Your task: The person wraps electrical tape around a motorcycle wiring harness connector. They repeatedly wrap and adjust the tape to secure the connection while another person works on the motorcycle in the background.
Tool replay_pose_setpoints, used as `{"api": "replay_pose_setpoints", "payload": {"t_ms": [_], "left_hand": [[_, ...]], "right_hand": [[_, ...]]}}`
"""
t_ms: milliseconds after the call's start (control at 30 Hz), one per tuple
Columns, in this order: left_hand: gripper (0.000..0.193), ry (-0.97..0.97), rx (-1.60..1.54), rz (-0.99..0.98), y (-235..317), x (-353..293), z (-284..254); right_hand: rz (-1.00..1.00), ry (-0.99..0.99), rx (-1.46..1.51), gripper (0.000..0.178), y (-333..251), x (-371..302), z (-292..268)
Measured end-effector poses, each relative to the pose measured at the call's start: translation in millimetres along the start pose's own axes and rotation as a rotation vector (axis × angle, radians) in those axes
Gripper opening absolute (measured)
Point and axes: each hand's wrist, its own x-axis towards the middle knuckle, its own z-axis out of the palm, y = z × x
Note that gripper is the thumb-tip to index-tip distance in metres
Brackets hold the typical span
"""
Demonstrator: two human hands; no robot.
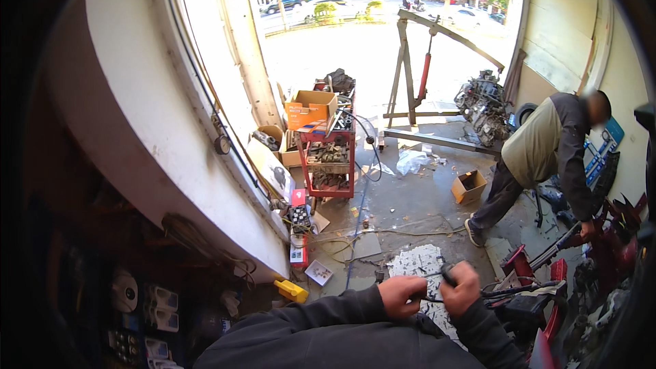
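Observation:
In front of my chest both hands are close together. My right hand (462,292) is closed around a black object with a rounded end (447,274), which pokes out above the fist; its kind I cannot make out. My left hand (402,296) is closed just beside it, fingers curled in. Thin dark lines, like a cable or rod, run between the two fists. What the left fingers grip is hidden. Below the hands lies a white speckled sheet (415,260) on the floor.
A bent-over person (543,140) reaches toward dark red parts (618,249) at right. Farther off stand an engine hoist (404,61), an engine (484,106), a red tool cart (331,193) and an open carton (469,186). A yellow case (292,291) and a hose (369,235) lie on the floor.

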Motion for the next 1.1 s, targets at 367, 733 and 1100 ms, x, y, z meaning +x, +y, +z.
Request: {"api": "replay_pose_setpoints", "payload": {"t_ms": [367,733,1100], "left_hand": [[0.024,0.040,-0.459,-0.511,-50.5,10.8,-23.9],[0.020,0.165,-0.568,-0.441,-34.9,33.0,-16.2],[0.014,0.257,-0.319,-0.132,15.5,51.2,-3.4]], "right_hand": [[-0.022,0.059,-0.029,0.020,-32.8,12.3,3.3],[-0.255,0.059,-0.105,0.023,4.3,18.0,2.1],[0.396,-0.352,0.819,0.014,26.9,14.7,-46.9]]}}
